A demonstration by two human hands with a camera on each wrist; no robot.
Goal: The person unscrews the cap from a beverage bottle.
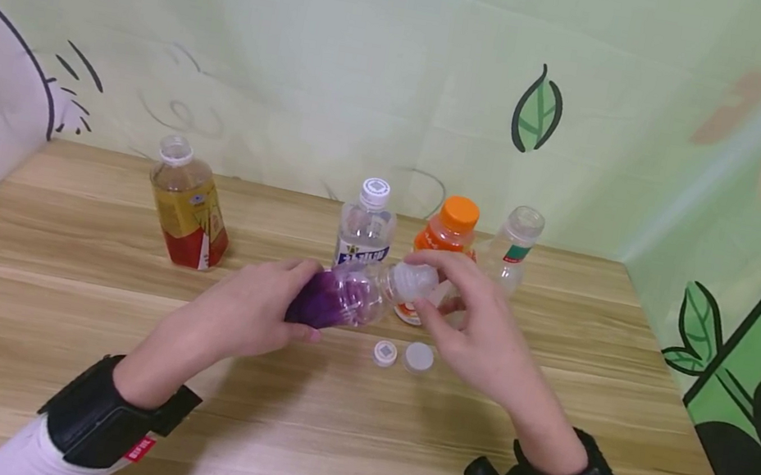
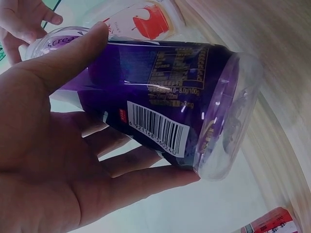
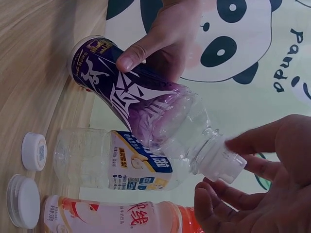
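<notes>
Black straps (image 1: 91,412) are wrapping both wrists, nearest the camera. Past them, a small white cap (image 1: 385,353) and a wider white cap (image 1: 419,357) are lying side by side on the table (image 1: 317,452). Just beyond, the purple bottle (image 1: 326,299) is being held tilted: the left hand's (image 1: 257,309) fingers are clamping its body, thumb on the near side, while the right hand's (image 1: 481,332) fingers are pinching the translucent cap (image 1: 414,281) at its neck. Behind, a white-capped bottle (image 1: 369,226) and an orange-capped bottle (image 1: 444,235) are standing; a clear bottle (image 1: 504,249), perhaps uncapped, is showing partly behind the right hand.
</notes>
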